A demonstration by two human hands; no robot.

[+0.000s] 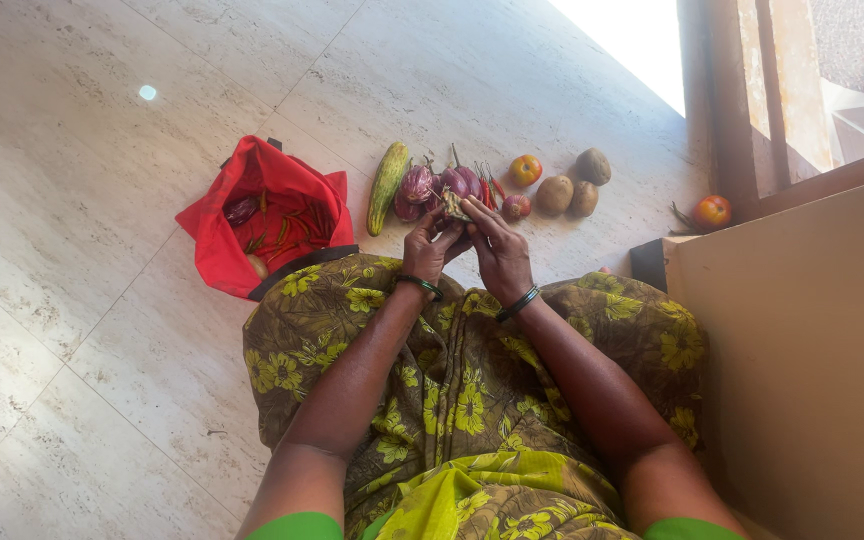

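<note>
Small pale, knobbly piece [454, 207], prob. ginger or dried root, is sitting pinched betw. both hands' fingertips, just above the floor. It's hanging right in front of the purple brinjals, partly hidden by fingers, so exact shape is staying unclear.

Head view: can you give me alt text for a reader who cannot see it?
Both hands, left hand and right hand, hold a small pale object together over a row of vegetables on the marble floor: a green cucumber, purple aubergines, brown potatoes. An open red cloth bag lies left.

Both hands [467, 245] on a small vegetable [454, 207]
</note>
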